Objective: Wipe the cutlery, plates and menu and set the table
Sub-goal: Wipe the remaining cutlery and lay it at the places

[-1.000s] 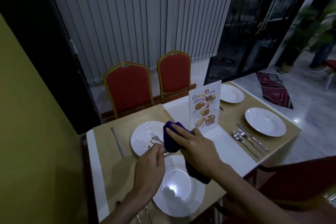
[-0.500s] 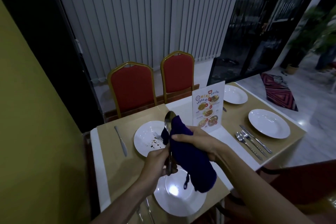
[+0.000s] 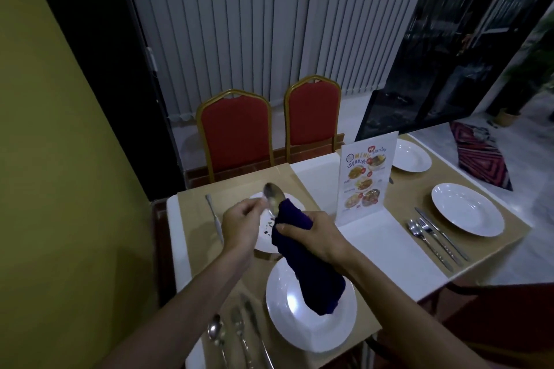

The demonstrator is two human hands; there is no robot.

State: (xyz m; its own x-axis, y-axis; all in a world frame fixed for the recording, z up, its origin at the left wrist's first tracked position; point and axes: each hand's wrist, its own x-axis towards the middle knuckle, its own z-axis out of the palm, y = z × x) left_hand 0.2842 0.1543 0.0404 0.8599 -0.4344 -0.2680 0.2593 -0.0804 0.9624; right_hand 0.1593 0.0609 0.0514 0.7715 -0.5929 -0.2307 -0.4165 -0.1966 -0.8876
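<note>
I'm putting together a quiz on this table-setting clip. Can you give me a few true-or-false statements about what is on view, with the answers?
1. The left hand holds a spoon with its bowl raised. True.
2. The right hand holds a white cloth. False: the cloth is dark purple.
3. The menu lies flat on the table. False: it stands upright.
4. The far plate behind the hands has dark smears on it. True.
5. A knife lies to the left of that smeared plate. True.
</note>
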